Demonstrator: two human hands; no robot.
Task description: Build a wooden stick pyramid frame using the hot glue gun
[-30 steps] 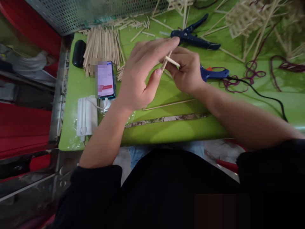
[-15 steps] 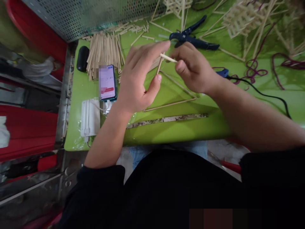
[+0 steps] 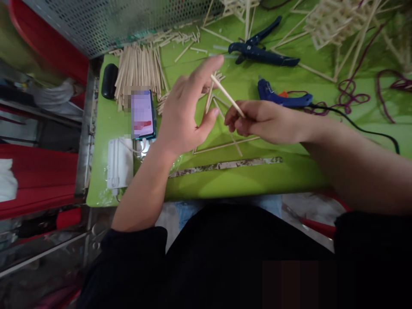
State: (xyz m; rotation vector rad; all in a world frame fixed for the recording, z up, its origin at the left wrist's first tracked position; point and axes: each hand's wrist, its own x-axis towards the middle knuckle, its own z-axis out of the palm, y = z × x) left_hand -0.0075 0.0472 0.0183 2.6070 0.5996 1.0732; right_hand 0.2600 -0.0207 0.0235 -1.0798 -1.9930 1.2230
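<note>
My left hand is closed on a short wooden stick, the thumb at its lower end and the index finger stretched out above. In my right hand a second wooden stick is pinched near one end and slants up to the left. Its far end meets the top of the left hand's stick; I cannot tell whether they are joined. Below the hands, thin sticks lie at angles on the table. A blue glue gun rests just beyond my right hand.
Dark-blue cutters lie at the back. A pile of sticks, a black case, a phone and a white power bank are on the left. A patterned strip lies in front. Stick structures and purple cord occupy the right.
My right hand has moved down towards me, and its stick now slants more steeply, with more of it showing. The glue gun has come into view. My left hand has barely moved.
</note>
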